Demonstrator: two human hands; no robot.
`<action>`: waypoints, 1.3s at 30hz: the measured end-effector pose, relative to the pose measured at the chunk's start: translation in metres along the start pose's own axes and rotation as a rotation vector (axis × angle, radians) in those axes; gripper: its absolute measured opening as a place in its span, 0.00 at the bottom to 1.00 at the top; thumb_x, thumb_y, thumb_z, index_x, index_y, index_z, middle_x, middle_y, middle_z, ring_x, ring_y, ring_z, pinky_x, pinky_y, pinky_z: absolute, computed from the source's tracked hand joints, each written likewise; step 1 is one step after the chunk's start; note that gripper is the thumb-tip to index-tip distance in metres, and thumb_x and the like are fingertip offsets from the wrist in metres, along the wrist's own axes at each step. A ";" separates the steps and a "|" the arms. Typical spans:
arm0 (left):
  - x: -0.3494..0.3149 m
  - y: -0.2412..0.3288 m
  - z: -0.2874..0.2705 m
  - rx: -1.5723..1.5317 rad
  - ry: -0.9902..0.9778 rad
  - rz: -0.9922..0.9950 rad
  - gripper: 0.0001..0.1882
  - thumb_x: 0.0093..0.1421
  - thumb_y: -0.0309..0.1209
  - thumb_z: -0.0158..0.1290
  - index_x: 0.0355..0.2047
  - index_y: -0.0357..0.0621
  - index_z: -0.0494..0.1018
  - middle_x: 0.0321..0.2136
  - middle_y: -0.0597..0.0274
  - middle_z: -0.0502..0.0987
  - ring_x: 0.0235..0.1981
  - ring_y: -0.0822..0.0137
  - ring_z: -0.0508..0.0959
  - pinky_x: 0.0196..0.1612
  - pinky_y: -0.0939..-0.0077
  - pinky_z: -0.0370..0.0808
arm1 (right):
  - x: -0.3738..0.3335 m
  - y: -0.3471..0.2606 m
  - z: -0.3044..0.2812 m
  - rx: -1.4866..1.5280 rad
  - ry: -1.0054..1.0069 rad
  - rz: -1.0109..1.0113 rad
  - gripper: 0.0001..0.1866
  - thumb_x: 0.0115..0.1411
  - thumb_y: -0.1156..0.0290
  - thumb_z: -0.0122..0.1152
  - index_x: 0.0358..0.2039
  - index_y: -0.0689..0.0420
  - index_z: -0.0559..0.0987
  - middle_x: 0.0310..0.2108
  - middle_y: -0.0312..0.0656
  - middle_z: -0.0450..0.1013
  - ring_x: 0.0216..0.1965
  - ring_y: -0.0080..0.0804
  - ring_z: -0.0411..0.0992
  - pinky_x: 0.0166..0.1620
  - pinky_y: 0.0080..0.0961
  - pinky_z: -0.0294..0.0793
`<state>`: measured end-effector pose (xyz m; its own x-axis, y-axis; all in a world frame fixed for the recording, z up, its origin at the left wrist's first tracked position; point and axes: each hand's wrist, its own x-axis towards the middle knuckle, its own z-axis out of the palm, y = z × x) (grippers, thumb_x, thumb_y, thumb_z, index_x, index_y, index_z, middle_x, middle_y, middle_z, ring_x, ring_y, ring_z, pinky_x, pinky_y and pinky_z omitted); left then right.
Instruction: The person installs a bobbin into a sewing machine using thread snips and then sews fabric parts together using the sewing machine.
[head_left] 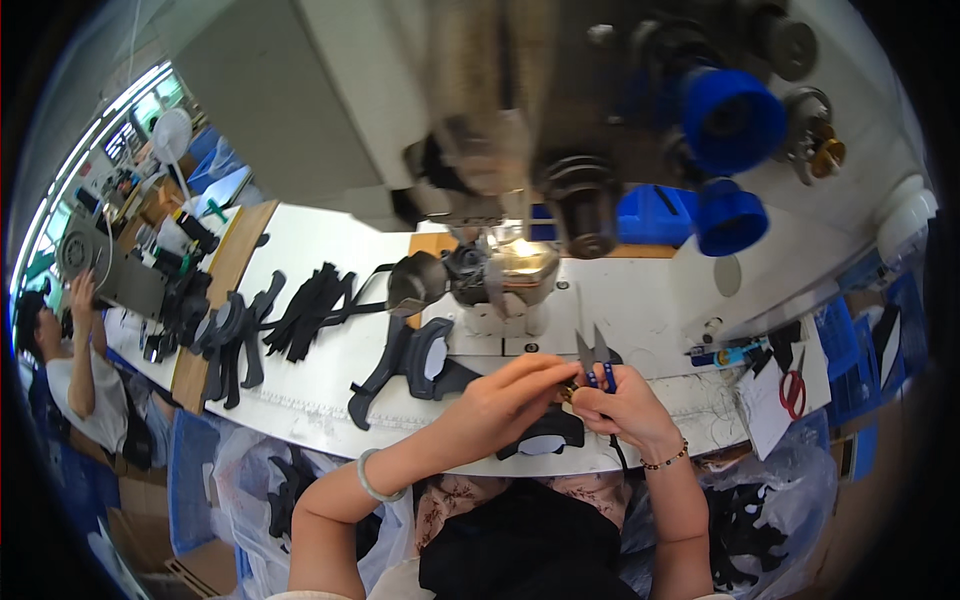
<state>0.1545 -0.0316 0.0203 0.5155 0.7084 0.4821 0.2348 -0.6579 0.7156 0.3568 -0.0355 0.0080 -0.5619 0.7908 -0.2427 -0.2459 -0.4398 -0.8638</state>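
- Scissors, clasped in the right hand, blades pointing away from the body.
- Left hand reaches a small brassy piece just left of them; its grip cannot be told.

The fisheye view looks down and forward from the wearer's head. The machine looms close across the top; the worktop, left hand and right hand sit near, mid-view; the lap lies below; a co-worker shows farther off, leftward.
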 end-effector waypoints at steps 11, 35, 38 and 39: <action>-0.017 -0.009 0.004 -0.153 0.182 -0.135 0.21 0.54 0.19 0.56 0.49 0.41 0.69 0.38 0.56 0.75 0.41 0.65 0.77 0.44 0.77 0.74 | 0.017 0.010 0.021 -0.059 0.129 -0.087 0.09 0.62 0.70 0.55 0.28 0.63 0.73 0.16 0.30 0.63 0.14 0.10 0.55 0.15 0.10 0.50; -0.034 -0.019 -0.012 -0.856 0.390 -0.585 0.13 0.55 0.21 0.55 0.42 0.34 0.72 0.35 0.51 0.78 0.36 0.65 0.79 0.42 0.75 0.75 | 0.010 -0.008 0.028 -0.856 0.219 -0.735 0.11 0.49 0.82 0.57 0.34 0.58 0.75 0.24 0.39 0.74 0.22 0.24 0.72 0.28 0.20 0.70; -0.036 -0.019 -0.009 -0.989 0.429 -0.548 0.14 0.55 0.20 0.55 0.43 0.33 0.72 0.37 0.54 0.78 0.39 0.69 0.77 0.45 0.77 0.74 | 0.009 0.002 0.027 -0.988 0.049 -0.710 0.15 0.43 0.83 0.57 0.34 0.57 0.75 0.25 0.39 0.74 0.23 0.33 0.74 0.29 0.24 0.73; -0.037 -0.018 -0.007 -0.994 0.458 -0.557 0.14 0.55 0.20 0.55 0.43 0.33 0.72 0.38 0.54 0.78 0.39 0.69 0.77 0.45 0.77 0.74 | 0.012 0.006 0.030 -1.019 0.052 -0.771 0.16 0.40 0.83 0.56 0.33 0.56 0.75 0.25 0.39 0.74 0.23 0.38 0.73 0.28 0.26 0.73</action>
<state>0.1254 -0.0444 -0.0065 0.1616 0.9866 -0.0231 -0.5036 0.1026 0.8578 0.3249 -0.0413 0.0133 -0.5075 0.7202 0.4730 0.2344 0.6437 -0.7286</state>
